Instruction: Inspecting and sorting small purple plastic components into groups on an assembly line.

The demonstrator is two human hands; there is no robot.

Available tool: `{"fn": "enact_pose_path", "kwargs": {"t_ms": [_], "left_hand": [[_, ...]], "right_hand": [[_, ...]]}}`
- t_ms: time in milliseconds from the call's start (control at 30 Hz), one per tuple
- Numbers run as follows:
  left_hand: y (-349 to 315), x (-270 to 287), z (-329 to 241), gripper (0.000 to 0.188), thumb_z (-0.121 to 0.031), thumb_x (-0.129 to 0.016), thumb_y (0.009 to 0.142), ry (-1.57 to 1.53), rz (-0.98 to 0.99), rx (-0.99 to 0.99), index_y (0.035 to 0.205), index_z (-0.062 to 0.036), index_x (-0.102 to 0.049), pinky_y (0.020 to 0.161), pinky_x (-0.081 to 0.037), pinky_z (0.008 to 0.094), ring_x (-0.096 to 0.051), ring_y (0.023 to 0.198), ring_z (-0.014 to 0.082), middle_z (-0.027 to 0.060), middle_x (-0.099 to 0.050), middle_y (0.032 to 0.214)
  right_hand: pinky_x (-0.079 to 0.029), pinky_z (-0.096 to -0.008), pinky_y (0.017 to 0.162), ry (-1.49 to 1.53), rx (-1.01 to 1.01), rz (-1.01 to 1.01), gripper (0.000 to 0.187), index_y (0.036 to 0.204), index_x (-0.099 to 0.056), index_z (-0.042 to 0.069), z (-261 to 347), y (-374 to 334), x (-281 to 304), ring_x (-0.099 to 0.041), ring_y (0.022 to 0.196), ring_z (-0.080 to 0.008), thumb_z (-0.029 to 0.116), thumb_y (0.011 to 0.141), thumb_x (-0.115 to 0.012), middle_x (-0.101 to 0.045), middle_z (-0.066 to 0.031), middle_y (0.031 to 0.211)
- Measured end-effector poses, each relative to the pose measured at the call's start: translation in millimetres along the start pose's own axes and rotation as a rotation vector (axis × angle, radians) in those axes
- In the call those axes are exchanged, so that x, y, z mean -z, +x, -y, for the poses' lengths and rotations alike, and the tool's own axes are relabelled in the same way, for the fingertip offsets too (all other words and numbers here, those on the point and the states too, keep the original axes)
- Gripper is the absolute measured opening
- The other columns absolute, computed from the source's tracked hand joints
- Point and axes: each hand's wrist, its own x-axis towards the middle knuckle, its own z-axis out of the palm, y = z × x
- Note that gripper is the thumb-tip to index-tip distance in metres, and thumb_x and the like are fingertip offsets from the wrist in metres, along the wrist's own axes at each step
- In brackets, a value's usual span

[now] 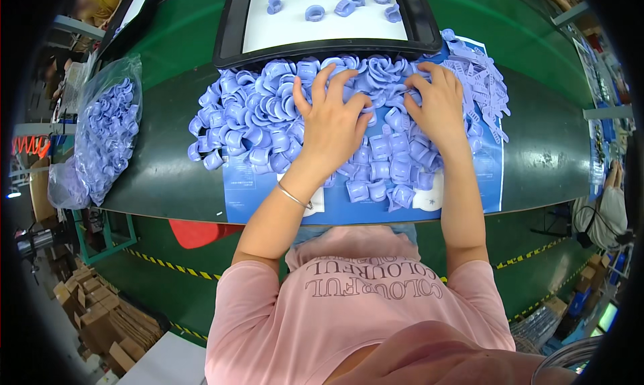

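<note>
Curved periwinkle-blue plastic pieces (268,106) lie heaped across the table in front of me. Over the middle of this heap my left hand (330,120) rests with its fingers spread, touching the pieces at the fingertips. My right hand (439,106) reaches into the heap's right side, its fingers bent but apart and the thumb toward the middle. Nothing held shows in either hand, though the pieces under the fingertips are partly hidden. Between my wrists sits a nearer group of the same pieces (380,170). Flat, strap-like blue pieces (479,83) are piled beyond my right hand.
A black-rimmed tray (329,49) with a white bottom holds several blue pieces at the far side. A clear plastic bag (111,136) full of blue pieces stands at the left. Blue printed sheets (255,190) lie under the heap on the dark green table (550,157).
</note>
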Motion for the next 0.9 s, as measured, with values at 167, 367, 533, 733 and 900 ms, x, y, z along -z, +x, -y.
{"fn": "enact_pose_path", "kwargs": {"t_ms": [167, 367, 533, 733, 900], "left_hand": [[3, -1, 1, 0.017, -0.017, -0.072, 0.075, -0.162, -0.088, 0.020, 0.087, -0.0134, -0.061, 0.106, -0.011, 0.0591, -0.038, 0.126, 0.0319, 0.0058, -0.054, 0.120], [4, -5, 8, 0.019, -0.006, -0.067, 0.084, -1.033, -0.043, 0.265, 0.099, -0.0048, -0.055, 0.091, -0.042, 0.0372, -0.058, 0.102, 0.0230, 0.0073, -0.060, 0.106], [5, 4, 4, 0.020, -0.001, -0.064, 0.087, -1.437, 0.015, 0.409, 0.105, 0.0011, -0.054, 0.074, -0.051, 0.0249, -0.060, 0.093, 0.0126, 0.0065, -0.059, 0.105], [7, 6, 8, 0.030, 0.002, -0.063, 0.086, -1.533, 0.101, 0.486, 0.114, 0.0013, -0.055, 0.072, -0.053, 0.0270, -0.061, 0.092, 0.0132, 0.0081, -0.059, 0.105], [6, 3, 3, 0.036, 0.003, -0.065, 0.082, -1.409, 0.049, 0.435, 0.116, 0.0002, -0.054, 0.070, -0.050, 0.0255, -0.061, 0.089, 0.0134, 0.0076, -0.060, 0.104]], "right_hand": [[-0.036, -0.0403, 0.097, 0.118, 0.041, -0.126, 0.012, 0.087, -0.063, 0.009, 2, 3, 11, -0.052, 0.109, -0.0282, 0.012, 0.077, -0.068, -0.060, -0.0073, 0.110], [-0.045, -0.0236, 0.075, 1.284, -0.246, 0.101, 0.009, 0.090, -0.059, 0.003, 21, -1, 26, -0.059, 0.080, -0.0114, 0.011, 0.090, -0.063, -0.064, -0.0038, 0.088], [-0.043, -0.0183, 0.067, 1.178, -0.069, 0.265, 0.014, 0.101, -0.059, 0.002, 30, -3, 25, -0.055, 0.077, -0.0052, 0.008, 0.090, -0.064, -0.062, -0.0011, 0.087], [-0.043, -0.0184, 0.067, 1.159, -0.176, 0.365, 0.017, 0.102, -0.061, 0.000, 28, -2, 25, -0.053, 0.077, -0.0040, 0.006, 0.087, -0.066, -0.062, -0.0001, 0.088], [-0.042, -0.0189, 0.063, 1.011, -0.084, 0.296, 0.013, 0.097, -0.061, 0.001, 28, -3, 20, -0.053, 0.073, -0.0041, 0.007, 0.087, -0.067, -0.060, 0.0003, 0.081]]}}
